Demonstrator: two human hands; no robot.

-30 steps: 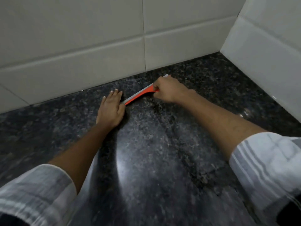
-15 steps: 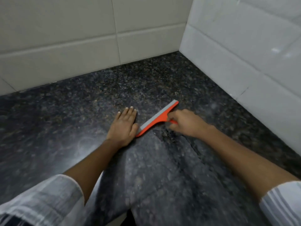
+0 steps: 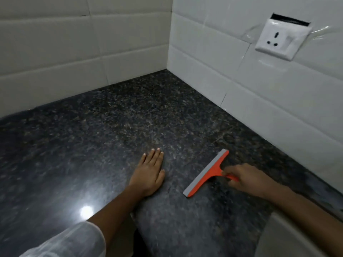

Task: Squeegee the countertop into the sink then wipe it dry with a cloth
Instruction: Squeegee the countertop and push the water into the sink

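Note:
An orange squeegee (image 3: 207,174) with a grey blade lies blade-down on the dark speckled granite countertop (image 3: 111,130). My right hand (image 3: 245,179) grips its orange handle from the right. My left hand (image 3: 149,173) rests flat on the countertop, palm down with fingers together, a short way left of the blade and apart from it. A pale curved rim, possibly the sink (image 3: 289,236), shows at the bottom right. No cloth is in view.
White tiled walls (image 3: 92,52) meet in a corner behind the countertop. A white wall socket (image 3: 283,39) with a switch sits on the right wall above the counter. A light glare (image 3: 86,212) reflects off the stone at the lower left.
The squeegee has been drawn from beside the back wall toward me and to the right. My left hand, which touched the blade end earlier, now lies apart from it.

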